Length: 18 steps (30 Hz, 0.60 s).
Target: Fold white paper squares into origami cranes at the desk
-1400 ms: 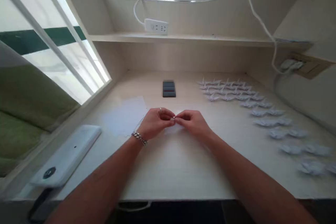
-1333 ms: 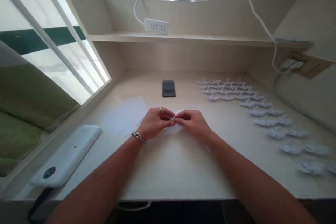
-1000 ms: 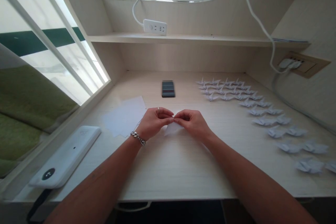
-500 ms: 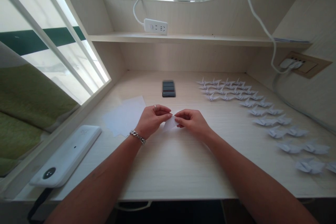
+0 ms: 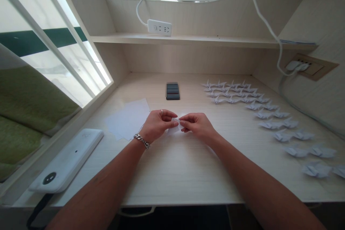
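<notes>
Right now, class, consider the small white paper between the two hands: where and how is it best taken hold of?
Probably by its opposite side edges, in a light pinch of thumb and fingers: the small white paper looks thin, with its lower part showing below the fingertips. The left hand suits the left side, the right hand the right, as they sit now.

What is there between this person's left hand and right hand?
The head view shows a small folded white paper between them, held by both the left hand and the right hand.
</notes>
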Available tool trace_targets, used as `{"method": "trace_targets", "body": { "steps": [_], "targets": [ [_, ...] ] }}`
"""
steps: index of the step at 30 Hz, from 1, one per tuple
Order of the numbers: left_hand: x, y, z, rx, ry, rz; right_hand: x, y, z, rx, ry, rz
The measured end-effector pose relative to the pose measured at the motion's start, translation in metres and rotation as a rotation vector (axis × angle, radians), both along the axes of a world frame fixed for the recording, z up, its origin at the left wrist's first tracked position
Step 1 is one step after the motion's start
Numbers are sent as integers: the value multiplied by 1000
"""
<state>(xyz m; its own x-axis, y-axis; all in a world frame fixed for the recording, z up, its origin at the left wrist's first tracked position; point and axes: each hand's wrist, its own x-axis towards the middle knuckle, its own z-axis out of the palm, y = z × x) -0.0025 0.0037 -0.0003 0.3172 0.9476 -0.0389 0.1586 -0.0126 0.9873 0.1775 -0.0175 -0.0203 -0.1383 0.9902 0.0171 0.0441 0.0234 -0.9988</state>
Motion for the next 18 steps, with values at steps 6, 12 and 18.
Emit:
{"method": "trace_targets", "body": {
  "steps": [6,12,18],
  "targets": [
    [-1,-1,4,-8,-16,-6,0,0,-1,1,13,21],
    [1,-3,3,57,36,-17,-1,-2,0,43,-29,19],
    [-1,1,2,69,-20,80,1,-1,-2,97,30,9]
  ]
}}
